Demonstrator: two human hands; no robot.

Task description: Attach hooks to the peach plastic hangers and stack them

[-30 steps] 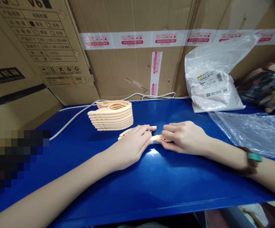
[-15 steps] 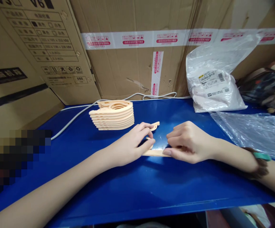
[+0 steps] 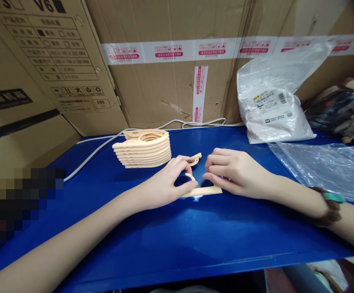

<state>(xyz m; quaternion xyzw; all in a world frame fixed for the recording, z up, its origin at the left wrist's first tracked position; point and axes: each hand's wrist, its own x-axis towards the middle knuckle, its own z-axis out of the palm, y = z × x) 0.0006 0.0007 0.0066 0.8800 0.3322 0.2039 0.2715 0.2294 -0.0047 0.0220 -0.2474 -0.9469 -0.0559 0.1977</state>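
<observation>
A peach-coloured plastic folding clothes hanger [image 3: 205, 191] lies low over the blue tabletop, its flat bar pointing right and its curved hook showing between my fingers. My left hand [image 3: 161, 183] grips it, thumb on the near side and fingers on the far side, covering its middle. Just right of the hook, my right hand [image 3: 239, 173] hovers by the bar's end with bent fingers apart from the thumb; nothing shows in it. Behind my left hand stands a neat stack of folded hangers [image 3: 143, 150] in the same colour.
Cardboard boxes [image 3: 161, 85] wall off the back and left. A white cable [image 3: 94, 152] runs along the back of the blue table [image 3: 177, 236]. At right are a white plastic bag [image 3: 271, 114] and a clear plastic sheet [image 3: 323, 167].
My right hand has let go of the hanger's bar and risen slightly up and left, baring the bar's right end. My left hand keeps its hold. The view has shifted slightly.
</observation>
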